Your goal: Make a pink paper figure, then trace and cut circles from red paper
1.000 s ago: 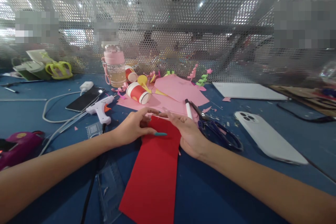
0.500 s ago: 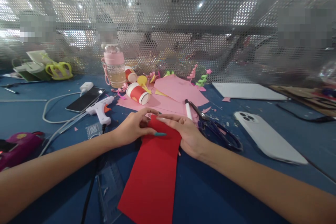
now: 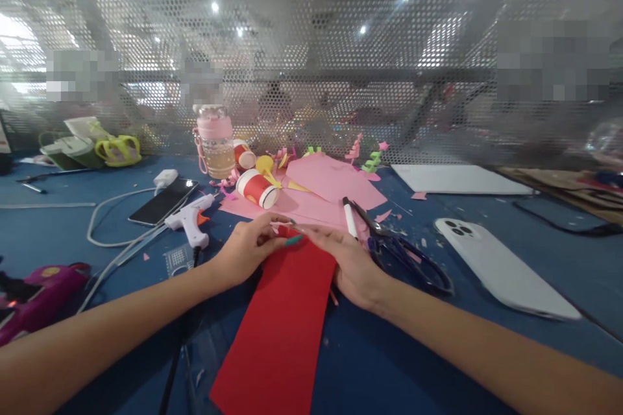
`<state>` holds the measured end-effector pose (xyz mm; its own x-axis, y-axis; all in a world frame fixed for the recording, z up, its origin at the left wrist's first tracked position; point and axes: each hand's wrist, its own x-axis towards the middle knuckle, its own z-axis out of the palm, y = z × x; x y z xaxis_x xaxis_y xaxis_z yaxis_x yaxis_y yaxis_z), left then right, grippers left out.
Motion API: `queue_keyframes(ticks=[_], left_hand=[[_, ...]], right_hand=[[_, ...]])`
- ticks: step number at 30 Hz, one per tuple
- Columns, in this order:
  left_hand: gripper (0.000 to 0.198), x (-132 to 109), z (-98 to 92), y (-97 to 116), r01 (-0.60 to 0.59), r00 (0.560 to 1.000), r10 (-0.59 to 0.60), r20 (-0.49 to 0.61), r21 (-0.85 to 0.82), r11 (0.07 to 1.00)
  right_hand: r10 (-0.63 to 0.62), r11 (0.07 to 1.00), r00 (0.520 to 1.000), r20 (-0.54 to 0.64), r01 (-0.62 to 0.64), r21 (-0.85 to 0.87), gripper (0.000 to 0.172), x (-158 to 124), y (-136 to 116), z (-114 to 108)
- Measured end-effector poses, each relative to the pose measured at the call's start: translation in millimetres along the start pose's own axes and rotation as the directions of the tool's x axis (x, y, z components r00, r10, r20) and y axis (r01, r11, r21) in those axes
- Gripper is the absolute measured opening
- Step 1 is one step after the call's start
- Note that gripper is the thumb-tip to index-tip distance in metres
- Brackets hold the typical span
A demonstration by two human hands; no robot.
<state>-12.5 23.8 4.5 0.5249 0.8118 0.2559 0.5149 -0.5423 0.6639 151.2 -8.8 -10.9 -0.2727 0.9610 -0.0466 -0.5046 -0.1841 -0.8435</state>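
A long strip of red paper runs from between my hands down past the bottom of the view. My left hand pinches its far end, thumb on top of the sheet. On the right edge, my right hand is closed on the same paper, with its fingers reaching over the far end toward the left fingertips. What the fingertips do at that end is partly hidden. Scissors with dark blue handles and a white marker with a black cap lie just beyond my right hand.
A white glue gun and a black phone lie to the left. Pink paper, a red-and-white paper cup and a pink-lidded bottle stand or lie ahead. A white phone rests at right, below a perforated metal screen.
The view has tilted up slightly, so things sit lower in the picture. Both hands keep hold of the red paper, and its far end is turned over a little more under the fingers.
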Motion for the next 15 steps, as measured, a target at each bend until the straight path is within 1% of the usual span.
queue_keyframes(ticks=[2,3,4,6,7,8,9,10,11,13,14,15], left_hand=[[0.019,-2,-1.3,0,-0.057,0.996,0.067,-0.065,0.151,0.987],[0.018,-3,-2.3,-1,-0.113,0.989,0.134,-0.068,0.248,0.962],[0.018,-4,-3.5,-1,-0.197,0.972,0.231,-0.052,0.361,0.911],[0.024,-6,-6.9,-2,-0.362,0.906,0.421,0.037,0.581,0.729],[0.025,-7,-9.1,-2,-0.404,0.872,0.486,0.064,0.654,0.64],[0.025,-7,-11.4,-2,-0.416,0.847,0.527,0.074,0.709,0.569],[0.02,-7,-13.8,-1,-0.442,0.825,0.555,0.107,0.733,0.517],[0.016,-7,-16.3,0,-0.49,0.79,0.596,0.142,0.731,0.476],[0.016,-7,-18.8,1,-0.51,0.767,0.62,0.164,0.743,0.434],[0.017,-6,-23.5,3,-0.566,0.677,0.7,0.228,0.77,0.296],[0.018,-5,-25.6,4,-0.587,0.639,0.724,0.259,0.772,0.242],[0.018,-5,-27.4,5,-0.593,0.625,0.731,0.274,0.776,0.216]], right_hand=[[0.006,1.0,0.999,0.032,-0.005,-0.024,0.025,1,1,0],[0.005,0.999,0.999,0.039,-0.003,-0.041,0.026,1,2,0],[-0.004,0.998,0.999,0.035,0.007,-0.064,0.027,1,2,1],[-0.049,0.987,0.999,0.007,0.049,-0.152,0.029,1,3,3],[-0.077,0.973,0.997,-0.007,0.074,-0.217,0.029,1,3,4],[-0.106,0.954,0.994,-0.016,0.098,-0.285,0.03,1,3,6],[-0.133,0.931,0.991,-0.017,0.119,-0.346,0.031,1,3,7],[-0.154,0.91,0.988,-0.012,0.137,-0.392,0.032,2,3,9],[-0.168,0.896,0.986,-0.002,0.152,-0.417,0.033,2,3,10],[-0.18,0.889,0.983,0.026,0.174,-0.425,0.035,4,3,13],[-0.184,0.887,0.982,0.036,0.181,-0.425,0.036,6,3,14],[-0.185,0.884,0.982,0.038,0.183,-0.43,0.037,7,4,15]])
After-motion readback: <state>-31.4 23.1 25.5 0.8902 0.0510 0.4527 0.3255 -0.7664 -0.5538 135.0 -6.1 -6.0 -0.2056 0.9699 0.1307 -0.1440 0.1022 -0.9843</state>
